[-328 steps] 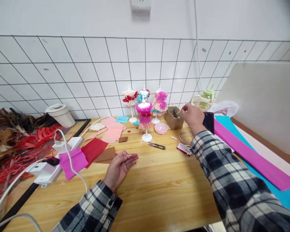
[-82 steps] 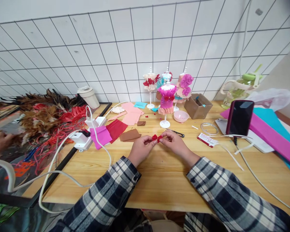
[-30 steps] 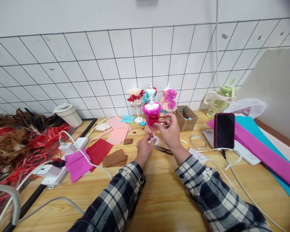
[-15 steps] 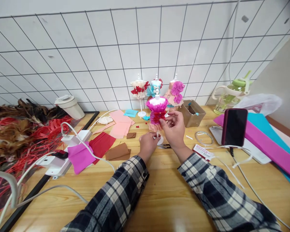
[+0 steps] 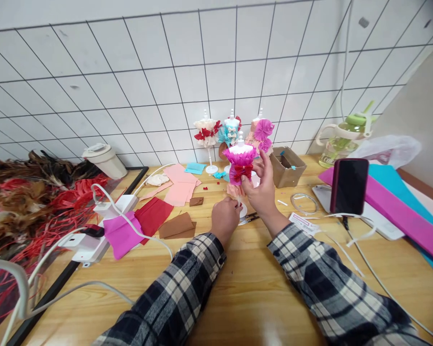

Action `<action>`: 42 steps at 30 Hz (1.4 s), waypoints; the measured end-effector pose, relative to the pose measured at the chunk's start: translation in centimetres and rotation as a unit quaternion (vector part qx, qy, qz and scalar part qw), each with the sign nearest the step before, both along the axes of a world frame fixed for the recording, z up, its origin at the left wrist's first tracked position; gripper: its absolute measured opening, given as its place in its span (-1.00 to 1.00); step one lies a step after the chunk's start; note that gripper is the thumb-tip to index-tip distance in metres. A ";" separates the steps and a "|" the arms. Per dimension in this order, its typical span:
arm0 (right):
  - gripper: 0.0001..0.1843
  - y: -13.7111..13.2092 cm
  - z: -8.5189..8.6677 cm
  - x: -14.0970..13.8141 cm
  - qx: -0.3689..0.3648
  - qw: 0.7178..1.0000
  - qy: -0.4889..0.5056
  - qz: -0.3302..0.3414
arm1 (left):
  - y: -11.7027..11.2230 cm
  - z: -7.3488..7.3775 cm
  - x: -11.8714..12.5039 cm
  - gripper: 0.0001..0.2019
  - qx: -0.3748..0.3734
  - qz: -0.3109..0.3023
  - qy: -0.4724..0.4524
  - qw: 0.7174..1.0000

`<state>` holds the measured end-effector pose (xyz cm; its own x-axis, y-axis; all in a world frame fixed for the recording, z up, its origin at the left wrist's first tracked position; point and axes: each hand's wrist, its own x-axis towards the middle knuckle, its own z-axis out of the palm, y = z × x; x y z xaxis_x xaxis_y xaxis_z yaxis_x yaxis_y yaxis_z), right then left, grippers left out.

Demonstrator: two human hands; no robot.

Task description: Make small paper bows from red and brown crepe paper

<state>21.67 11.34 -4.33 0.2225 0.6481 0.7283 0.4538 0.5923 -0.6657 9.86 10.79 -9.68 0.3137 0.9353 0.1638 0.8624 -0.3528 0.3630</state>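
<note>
A small white mannequin stand in a magenta paper dress (image 5: pixel 240 158) stands mid-table with a red paper bow (image 5: pixel 244 171) at its waist. My right hand (image 5: pixel 261 187) is closed on the dress from the right, thumb pressing the red bow. My left hand (image 5: pixel 224 220) grips the lower stem of the stand, just above its round white base. Three more dressed mannequins (image 5: pixel 232 132) stand behind, against the tiled wall.
Scissors (image 5: pixel 250 218) lie by the base. Pink, red and brown paper sheets (image 5: pixel 159 214) lie left, with power strips and white cables (image 5: pixel 94 235). A cardboard box (image 5: pixel 287 166), wire coil (image 5: pixel 304 203), upright phone (image 5: pixel 348 185), green bottle (image 5: pixel 341 139) and magenta and blue paper rolls (image 5: pixel 404 211) are right. Feathers (image 5: pixel 29 192) pile far left.
Both hands held the red bow over the table, then carried it to the magenta mannequin. My right hand now presses it at the waist while my left hand has closed lower on the stem.
</note>
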 end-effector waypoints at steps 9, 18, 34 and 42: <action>-0.79 -1.6 -1.0 1.2 0.054 0.954 -0.208 -0.207 | -0.2 -0.7 0.0 -0.76 0.028 0.002 -0.002 1.000; -0.59 -2.3 0.4 1.3 0.077 0.941 -0.245 -0.219 | -0.2 -0.6 0.2 -0.76 0.019 0.010 -0.012 1.000; -0.65 -6.4 -5.2 3.9 -0.219 0.907 -0.357 -0.041 | -0.1 -0.7 -1.5 -0.75 0.094 0.069 -0.308 0.944; -0.68 -6.3 -6.1 3.9 -0.277 0.883 -0.378 -0.016 | -2.3 0.5 -8.0 -0.77 0.114 0.065 -0.283 0.950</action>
